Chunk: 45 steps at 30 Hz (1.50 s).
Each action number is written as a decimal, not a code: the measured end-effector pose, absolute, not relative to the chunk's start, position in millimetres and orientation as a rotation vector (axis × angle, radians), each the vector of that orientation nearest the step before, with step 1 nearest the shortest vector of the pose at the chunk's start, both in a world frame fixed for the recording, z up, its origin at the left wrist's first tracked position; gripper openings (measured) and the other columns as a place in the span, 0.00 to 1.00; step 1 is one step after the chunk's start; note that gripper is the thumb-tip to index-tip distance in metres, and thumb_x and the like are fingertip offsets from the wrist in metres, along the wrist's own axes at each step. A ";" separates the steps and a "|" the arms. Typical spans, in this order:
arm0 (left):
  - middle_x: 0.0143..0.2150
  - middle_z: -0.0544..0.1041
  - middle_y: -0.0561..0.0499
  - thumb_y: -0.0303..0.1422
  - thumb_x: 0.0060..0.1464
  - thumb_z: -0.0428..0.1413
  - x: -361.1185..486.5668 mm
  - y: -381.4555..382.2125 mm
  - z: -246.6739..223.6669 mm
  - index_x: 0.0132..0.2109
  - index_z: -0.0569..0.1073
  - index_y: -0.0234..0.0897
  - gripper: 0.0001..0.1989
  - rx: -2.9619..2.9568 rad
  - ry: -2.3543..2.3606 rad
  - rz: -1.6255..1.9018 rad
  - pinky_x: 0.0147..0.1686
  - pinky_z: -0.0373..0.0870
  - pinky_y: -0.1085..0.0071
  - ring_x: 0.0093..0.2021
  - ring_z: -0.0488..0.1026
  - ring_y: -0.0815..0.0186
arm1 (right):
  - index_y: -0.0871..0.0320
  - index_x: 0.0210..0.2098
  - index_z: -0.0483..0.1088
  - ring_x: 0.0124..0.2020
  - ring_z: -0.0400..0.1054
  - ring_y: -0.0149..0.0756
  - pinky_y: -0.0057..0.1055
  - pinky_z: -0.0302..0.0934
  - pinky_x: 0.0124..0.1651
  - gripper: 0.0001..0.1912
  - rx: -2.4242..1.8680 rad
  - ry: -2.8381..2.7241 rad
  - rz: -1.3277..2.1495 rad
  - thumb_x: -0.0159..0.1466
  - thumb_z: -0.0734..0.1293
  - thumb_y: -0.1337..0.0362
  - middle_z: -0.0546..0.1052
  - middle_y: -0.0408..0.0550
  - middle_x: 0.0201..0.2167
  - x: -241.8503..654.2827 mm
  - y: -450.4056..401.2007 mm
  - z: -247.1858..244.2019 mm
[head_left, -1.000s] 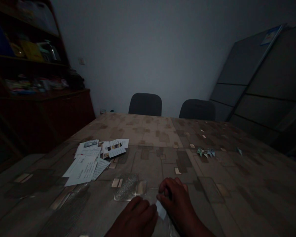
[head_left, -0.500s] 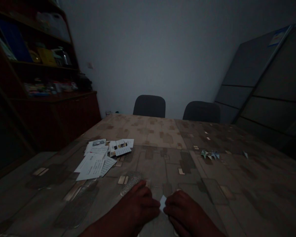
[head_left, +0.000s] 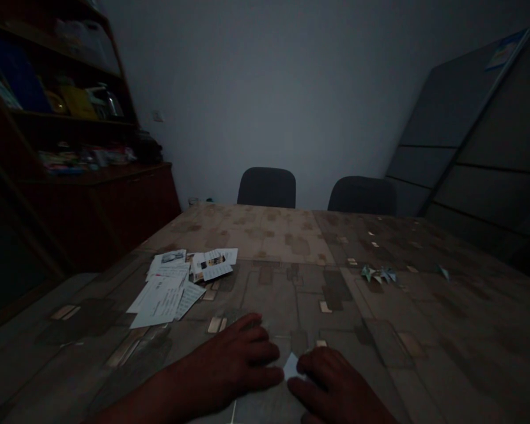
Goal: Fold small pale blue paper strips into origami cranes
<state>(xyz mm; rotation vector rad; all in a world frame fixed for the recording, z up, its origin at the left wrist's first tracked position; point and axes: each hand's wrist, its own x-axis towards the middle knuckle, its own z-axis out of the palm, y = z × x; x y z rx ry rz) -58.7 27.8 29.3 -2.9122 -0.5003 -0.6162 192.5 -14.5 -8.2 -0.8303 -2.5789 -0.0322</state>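
A small white piece of folded paper [head_left: 292,365] with a pointed top lies on the patterned tablecloth at the near edge. My right hand [head_left: 331,380] pinches it from the right between thumb and fingers. On the other side is my left hand [head_left: 242,362], its fingers bent and apart, with the thumb tip at the paper's left edge. Whether that thumb touches the paper is too dark to tell. The paper's lower part is partly hidden by my right thumb.
Loose printed papers [head_left: 159,300] and cards [head_left: 212,265] lie in a pile at the left. Several small folded paper pieces [head_left: 377,274] sit at the right, with another piece [head_left: 443,271] farther over. Two dark chairs [head_left: 267,187] stand behind the table [head_left: 274,229].
My left hand has loosened and drawn slightly left, its fingers coming apart. More of the folded paper shows, and my right hand still pinches it. The view has shifted slightly.
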 end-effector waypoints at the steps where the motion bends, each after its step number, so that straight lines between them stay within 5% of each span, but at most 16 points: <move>1: 0.39 0.79 0.55 0.30 0.62 0.58 -59.1 27.9 29.3 0.47 0.75 0.46 0.08 -2.947 -0.495 -0.595 0.58 0.60 0.57 0.38 0.72 0.66 | 0.52 0.46 0.70 0.34 0.72 0.42 0.35 0.68 0.36 0.10 -0.840 -2.550 -0.030 0.65 0.65 0.61 0.79 0.50 0.37 191.2 -13.5 -12.9; 5: 0.43 0.80 0.53 0.27 0.63 0.55 -59.7 28.4 30.4 0.49 0.74 0.43 0.09 -3.086 -0.513 -0.536 0.60 0.58 0.54 0.42 0.73 0.65 | 0.51 0.38 0.68 0.34 0.75 0.39 0.34 0.70 0.42 0.03 -1.148 -2.307 0.235 0.65 0.67 0.65 0.79 0.45 0.32 191.5 -12.3 -28.1; 11: 0.46 0.81 0.52 0.27 0.61 0.57 -60.8 30.0 28.3 0.49 0.74 0.45 0.11 -3.123 -0.522 -0.629 0.60 0.61 0.53 0.45 0.74 0.65 | 0.46 0.51 0.65 0.42 0.77 0.37 0.39 0.61 0.61 0.16 -1.033 -2.406 0.481 0.66 0.67 0.67 0.81 0.42 0.41 209.8 -16.7 -35.7; 22: 0.49 0.81 0.53 0.24 0.63 0.54 -57.8 23.0 25.0 0.49 0.73 0.38 0.09 -3.149 -0.476 -0.564 0.63 0.58 0.54 0.46 0.74 0.65 | 0.45 0.56 0.65 0.46 0.76 0.38 0.39 0.63 0.59 0.22 -0.959 -2.406 0.490 0.65 0.69 0.67 0.81 0.43 0.46 216.7 -14.1 -35.8; 28: 0.43 0.82 0.52 0.24 0.62 0.56 -50.6 12.5 30.5 0.45 0.74 0.39 0.07 -3.041 -0.546 -0.604 0.62 0.61 0.58 0.41 0.76 0.66 | 0.47 0.53 0.67 0.42 0.77 0.36 0.36 0.67 0.53 0.15 -0.922 -2.387 0.335 0.67 0.65 0.68 0.82 0.43 0.41 210.2 -14.3 -41.6; 37: 0.42 0.81 0.55 0.30 0.64 0.54 -51.0 16.2 5.6 0.46 0.73 0.42 0.05 -2.994 -0.500 -0.704 0.62 0.60 0.57 0.39 0.75 0.68 | 0.47 0.49 0.69 0.38 0.77 0.34 0.37 0.61 0.60 0.10 -0.958 -2.369 0.158 0.70 0.63 0.64 0.83 0.40 0.39 209.8 -17.0 -45.2; 41: 0.43 0.82 0.53 0.29 0.66 0.51 -50.8 13.2 7.4 0.46 0.73 0.38 0.07 -2.996 -0.497 -0.638 0.63 0.56 0.56 0.40 0.75 0.66 | 0.47 0.48 0.70 0.42 0.76 0.35 0.36 0.60 0.60 0.11 -0.841 -2.539 0.088 0.69 0.64 0.68 0.82 0.39 0.44 218.0 -13.2 -33.5; 45: 0.45 0.83 0.55 0.29 0.69 0.46 -53.0 17.1 13.0 0.47 0.74 0.39 0.11 -2.894 -0.410 -0.765 0.66 0.45 0.57 0.40 0.75 0.67 | 0.48 0.45 0.70 0.39 0.76 0.33 0.34 0.62 0.56 0.09 -0.938 -2.424 0.165 0.73 0.59 0.60 0.83 0.39 0.39 212.9 -12.4 -38.8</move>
